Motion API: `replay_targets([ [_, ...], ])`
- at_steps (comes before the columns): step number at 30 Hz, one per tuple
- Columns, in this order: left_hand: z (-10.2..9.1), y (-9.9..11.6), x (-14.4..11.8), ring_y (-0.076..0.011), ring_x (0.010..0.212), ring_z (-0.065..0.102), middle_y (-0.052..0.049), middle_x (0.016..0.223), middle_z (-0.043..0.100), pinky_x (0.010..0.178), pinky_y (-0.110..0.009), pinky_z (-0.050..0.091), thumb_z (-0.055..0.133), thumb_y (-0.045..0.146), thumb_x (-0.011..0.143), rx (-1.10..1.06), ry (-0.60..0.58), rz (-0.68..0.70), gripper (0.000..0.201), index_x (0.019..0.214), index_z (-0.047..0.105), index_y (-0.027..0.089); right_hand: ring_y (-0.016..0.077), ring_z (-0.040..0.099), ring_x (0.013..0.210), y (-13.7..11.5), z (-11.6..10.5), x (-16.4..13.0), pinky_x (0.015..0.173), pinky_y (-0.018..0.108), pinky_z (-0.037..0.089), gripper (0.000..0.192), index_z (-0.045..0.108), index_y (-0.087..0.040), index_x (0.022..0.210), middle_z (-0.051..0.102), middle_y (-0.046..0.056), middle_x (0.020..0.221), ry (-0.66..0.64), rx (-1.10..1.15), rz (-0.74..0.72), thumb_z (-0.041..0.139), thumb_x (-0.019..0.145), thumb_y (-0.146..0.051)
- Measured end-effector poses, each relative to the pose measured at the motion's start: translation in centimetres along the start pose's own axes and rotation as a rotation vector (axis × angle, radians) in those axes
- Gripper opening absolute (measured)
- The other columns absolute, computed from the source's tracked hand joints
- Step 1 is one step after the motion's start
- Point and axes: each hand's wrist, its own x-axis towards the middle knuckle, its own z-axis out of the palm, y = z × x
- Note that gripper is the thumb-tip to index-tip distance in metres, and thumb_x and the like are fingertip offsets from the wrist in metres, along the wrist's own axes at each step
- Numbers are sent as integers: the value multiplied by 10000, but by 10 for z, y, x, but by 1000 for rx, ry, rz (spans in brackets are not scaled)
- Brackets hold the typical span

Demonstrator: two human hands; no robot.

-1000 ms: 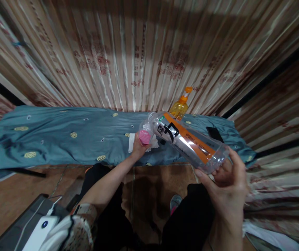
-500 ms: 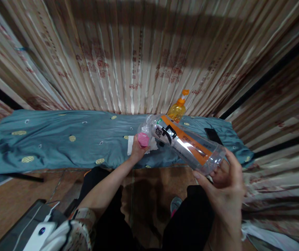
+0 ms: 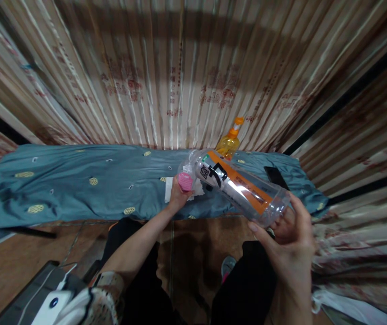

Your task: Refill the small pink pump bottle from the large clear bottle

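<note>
1. Fingers of my right hand (image 3: 290, 241) wrap the base of the clear bottle (image 3: 239, 187) — it lies tilted above the blue cloth (image 3: 78, 180).
2. Left hand (image 3: 179, 195) pinches the pink cap (image 3: 185, 181) at the bottle's mouth — over white paper (image 3: 169, 188).
3. Behind stands an orange pump bottle (image 3: 229, 142); a black phone (image 3: 276, 177) lies near.

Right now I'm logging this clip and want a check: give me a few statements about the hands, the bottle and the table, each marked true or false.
1. The right hand holds the base of the clear bottle. True.
2. The bottle stands upright on the blue cloth. False: it is held tilted in the air.
3. The left hand holds a pink cap at the bottle's mouth. True.
4. The pump bottle is blue. False: it is yellow with an orange pump.
5. A dark phone lies on the cloth. True.
</note>
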Motion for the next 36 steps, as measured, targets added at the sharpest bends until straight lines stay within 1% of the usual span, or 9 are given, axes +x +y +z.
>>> replay_targets([
  [5,-1,3,-1,-293,1120,663,-18,1059,628,1093,-484,535,928,114,510,26,-4,-15,746,1122,525,255,315,765,1138,0,0,0,957,505,655,1029,522,-241,1543,699,204,1410,-5,-4,-7,1018,655,-395],
  [10,-2,1,-1,-273,1069,655,-10,1055,620,1094,-493,533,937,138,524,26,-4,9,742,1121,515,264,317,762,1148,0,-1,0,964,514,652,1028,528,-243,1539,697,203,1414,-3,1,-8,1023,649,-375],
  [14,-1,0,0,-294,1127,665,-15,1069,638,1100,-505,534,931,121,523,36,0,4,745,1136,530,260,325,758,1168,1,-2,0,929,491,661,1033,535,-245,1537,696,202,1412,-2,9,6,1030,637,-362],
  [19,-2,1,0,-287,1137,680,-28,1115,662,1096,-487,544,915,103,521,26,-12,-8,746,1146,535,247,320,764,1163,0,-1,0,903,464,667,1012,537,-241,1534,704,198,1405,1,2,-3,1023,655,-366],
  [24,-2,0,0,-287,1130,685,-32,1121,665,1081,-483,551,913,123,529,23,-28,-20,742,1154,529,237,344,758,1191,-1,0,0,933,498,660,1023,541,-242,1533,696,204,1427,1,10,-2,1029,646,-384],
  [28,-1,-3,0,-288,1137,685,-37,1132,663,1087,-481,546,915,137,533,19,-17,-9,732,1140,520,242,353,750,1202,0,0,0,949,515,655,1035,531,-249,1541,690,202,1436,4,-2,3,1029,646,-396],
  [32,-1,-3,0,-290,1150,688,-32,1138,663,1099,-485,542,927,143,524,13,-20,-18,742,1133,515,248,355,747,1212,0,0,0,943,515,658,1022,528,-249,1538,694,201,1422,5,-16,2,1020,658,-417],
  [36,-2,0,-1,-303,1181,682,-40,1142,659,1118,-496,533,931,140,534,27,-30,-29,733,1133,521,241,363,758,1192,1,-1,0,926,528,664,1006,537,-261,1530,701,197,1408,-6,-3,-16,1023,658,-389],
])
